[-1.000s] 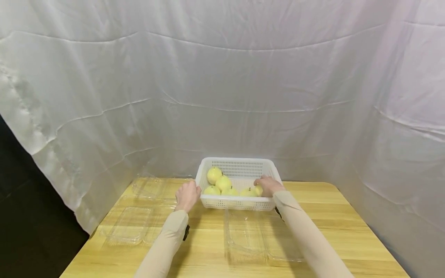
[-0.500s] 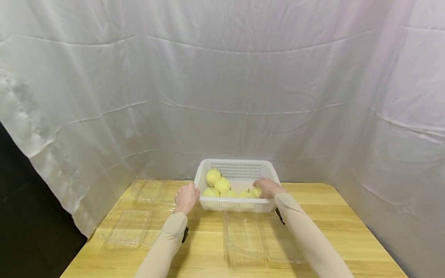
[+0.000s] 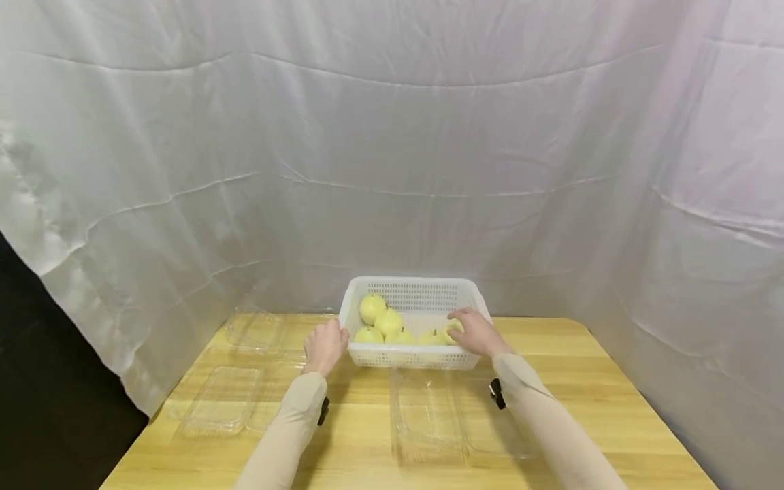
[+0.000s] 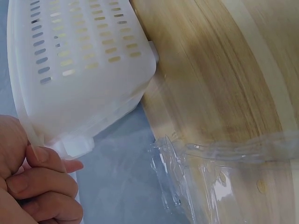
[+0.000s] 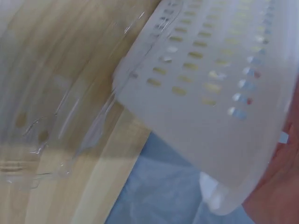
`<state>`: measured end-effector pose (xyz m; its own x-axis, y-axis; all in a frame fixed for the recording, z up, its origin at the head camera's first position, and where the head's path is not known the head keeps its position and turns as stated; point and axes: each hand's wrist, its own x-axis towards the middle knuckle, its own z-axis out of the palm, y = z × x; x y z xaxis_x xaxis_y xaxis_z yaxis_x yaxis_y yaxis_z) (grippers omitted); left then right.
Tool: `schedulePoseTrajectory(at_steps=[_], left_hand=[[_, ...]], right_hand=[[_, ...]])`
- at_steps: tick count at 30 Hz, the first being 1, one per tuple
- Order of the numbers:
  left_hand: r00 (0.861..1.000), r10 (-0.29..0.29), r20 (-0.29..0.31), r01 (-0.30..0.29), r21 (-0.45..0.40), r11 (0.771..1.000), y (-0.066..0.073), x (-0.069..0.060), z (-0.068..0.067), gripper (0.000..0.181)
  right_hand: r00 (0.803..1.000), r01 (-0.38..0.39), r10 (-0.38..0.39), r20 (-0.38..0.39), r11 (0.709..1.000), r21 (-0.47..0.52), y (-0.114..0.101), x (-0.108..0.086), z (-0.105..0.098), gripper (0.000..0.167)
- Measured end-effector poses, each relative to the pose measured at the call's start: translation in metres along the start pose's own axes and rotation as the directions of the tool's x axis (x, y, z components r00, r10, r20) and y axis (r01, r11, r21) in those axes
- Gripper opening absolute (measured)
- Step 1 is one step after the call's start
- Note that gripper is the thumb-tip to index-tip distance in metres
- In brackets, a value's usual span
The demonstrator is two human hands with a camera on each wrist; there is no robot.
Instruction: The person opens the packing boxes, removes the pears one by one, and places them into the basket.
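A white slotted plastic basket (image 3: 422, 358) stands at the far edge of the wooden table, with several round yellow-green pears (image 3: 388, 322) inside, stems showing on some. My left hand (image 3: 324, 346) holds the basket's left rim; in the left wrist view, the left hand's thumb and fingers (image 4: 49, 184) pinch the rim's corner. Reaching over the front right of the basket, my right hand (image 3: 480, 333) has its thumb and fingers round the rightmost pear (image 3: 454, 328), which the hand partly covers. In the right wrist view the basket wall hides most of the right hand (image 5: 275, 191).
An opened clear plastic clamshell box (image 3: 429, 412) lies in front of the basket. More clear boxes (image 3: 223, 398) lie on the left of the table (image 3: 588, 381), one of them (image 3: 254, 330) near the back corner. Pale curtains (image 3: 429, 170) hang behind and beside the table.
My right hand and wrist have shifted slightly, the wrist turning to show more of its black strap, while the fingers stay at the rightmost pear. The left hand stays on the basket rim.
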<state>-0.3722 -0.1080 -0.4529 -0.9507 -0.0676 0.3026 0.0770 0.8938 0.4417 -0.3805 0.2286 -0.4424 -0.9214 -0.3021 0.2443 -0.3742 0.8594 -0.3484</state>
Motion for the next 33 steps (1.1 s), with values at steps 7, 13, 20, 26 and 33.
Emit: schedulePoseTrajectory(at_steps=[7, 13, 20, 26, 33], left_hand=[[1.000, -0.015, 0.022, 0.016, -0.037, 0.999, -0.001, 0.002, -0.003, 0.024], [0.999, -0.024, 0.028, 0.026, -0.068, 0.997, -0.010, -0.001, -0.008, 0.028], [0.999, -0.052, -0.004, 0.051, -0.101, 0.994, -0.017, -0.007, -0.012, 0.033], [1.000, -0.004, -0.022, 0.003, -0.074, 0.997, -0.020, -0.018, -0.011, 0.034], [0.991, 0.125, -0.038, -0.126, -0.030, 0.992, -0.013, -0.037, -0.014, 0.043]], right_hand=[[0.998, -0.047, 0.047, -0.045, 0.999, 0.003, -0.014, -0.010, -0.001, 0.039], [0.998, -0.033, 0.035, -0.060, 0.999, 0.021, -0.026, -0.024, 0.004, 0.046], [0.989, 0.008, -0.003, -0.147, 0.999, 0.034, -0.026, -0.038, 0.004, 0.046], [0.978, 0.035, -0.031, -0.207, 0.999, 0.017, -0.015, -0.053, 0.008, 0.048], [0.992, -0.017, 0.007, -0.122, 0.996, -0.083, -0.006, -0.075, 0.002, 0.058]])
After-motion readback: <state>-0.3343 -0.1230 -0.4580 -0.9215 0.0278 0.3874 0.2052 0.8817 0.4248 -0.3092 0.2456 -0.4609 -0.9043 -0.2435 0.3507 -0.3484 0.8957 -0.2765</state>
